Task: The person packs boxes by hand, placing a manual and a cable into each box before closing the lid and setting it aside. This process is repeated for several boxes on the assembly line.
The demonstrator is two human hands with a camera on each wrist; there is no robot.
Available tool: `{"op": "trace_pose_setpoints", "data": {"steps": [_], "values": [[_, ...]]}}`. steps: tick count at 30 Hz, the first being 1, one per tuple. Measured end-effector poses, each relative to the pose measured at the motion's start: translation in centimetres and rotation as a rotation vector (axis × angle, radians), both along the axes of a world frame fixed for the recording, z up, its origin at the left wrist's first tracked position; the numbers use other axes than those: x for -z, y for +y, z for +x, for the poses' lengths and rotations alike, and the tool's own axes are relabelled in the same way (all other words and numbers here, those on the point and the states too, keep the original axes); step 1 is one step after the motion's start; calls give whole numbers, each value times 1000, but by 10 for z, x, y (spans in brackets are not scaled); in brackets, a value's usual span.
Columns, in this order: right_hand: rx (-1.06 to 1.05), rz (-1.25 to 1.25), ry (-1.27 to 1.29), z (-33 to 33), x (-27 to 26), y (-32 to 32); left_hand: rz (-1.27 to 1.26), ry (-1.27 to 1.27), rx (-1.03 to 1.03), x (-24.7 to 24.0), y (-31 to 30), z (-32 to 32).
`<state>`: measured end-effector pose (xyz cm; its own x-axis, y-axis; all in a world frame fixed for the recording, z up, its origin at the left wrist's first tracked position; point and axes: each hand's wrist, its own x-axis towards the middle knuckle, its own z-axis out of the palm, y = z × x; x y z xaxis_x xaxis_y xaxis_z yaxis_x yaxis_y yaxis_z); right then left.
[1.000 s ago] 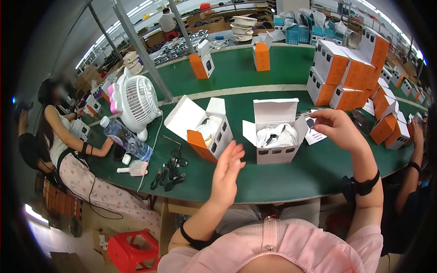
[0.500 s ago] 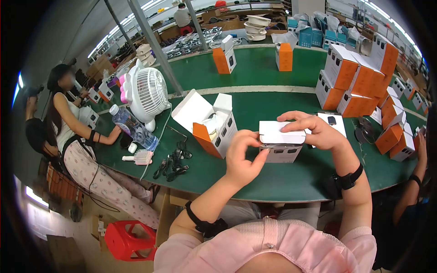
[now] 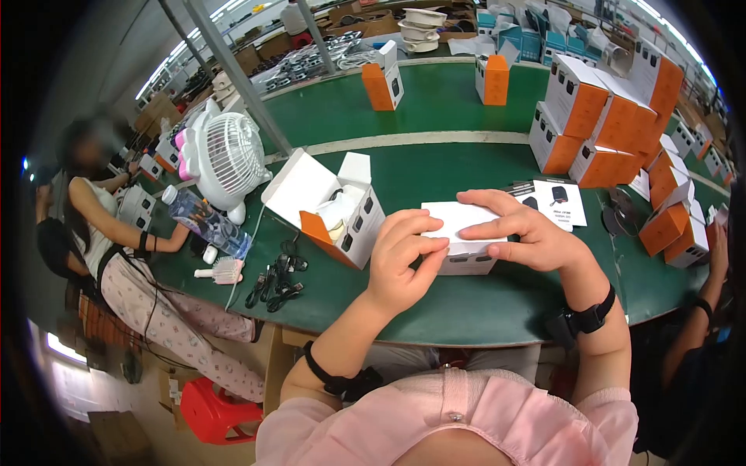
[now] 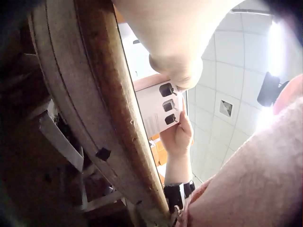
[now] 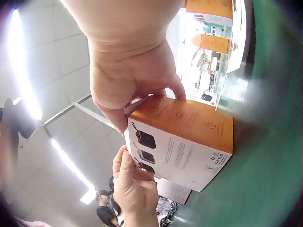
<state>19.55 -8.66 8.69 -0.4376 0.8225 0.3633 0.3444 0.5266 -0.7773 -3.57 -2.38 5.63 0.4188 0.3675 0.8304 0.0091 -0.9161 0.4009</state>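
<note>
A white and orange box (image 3: 449,220) stands upright on the green table in front of me, its lid folded down over the top. My left hand (image 3: 399,261) holds the lid's left front corner with bent fingers and thumb. Across the top lie the fingers of my right hand (image 3: 538,231), with the thumb down at the front edge. In the right wrist view that hand (image 5: 135,78) grips the box's upper end, next to its orange side (image 5: 189,118). The left wrist view shows the printed white face (image 4: 158,106) with pictures of small dark devices.
Left of it stands an open box (image 3: 364,233) with white contents. Further left are black cables (image 3: 276,281), a hairbrush (image 3: 222,271), a water bottle (image 3: 206,221) and a fan (image 3: 229,159). Printed leaflets (image 3: 561,203) lie to the right, before stacked boxes (image 3: 587,116). Other people sit at both sides.
A second ago the box stood open with raised flaps and white contents showing, my hands apart. The lid came down, and both hands now hold it at the top.
</note>
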Motion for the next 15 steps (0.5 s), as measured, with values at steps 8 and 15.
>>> {"op": "trace_pose_setpoints", "data": {"steps": [8,15], "values": [[-9,7,-29,4,0,1,-431,28,236,-2,14,-5],[-46,13,-63,6,-2,-1,-101,208,115,-16,13,-8]]}}
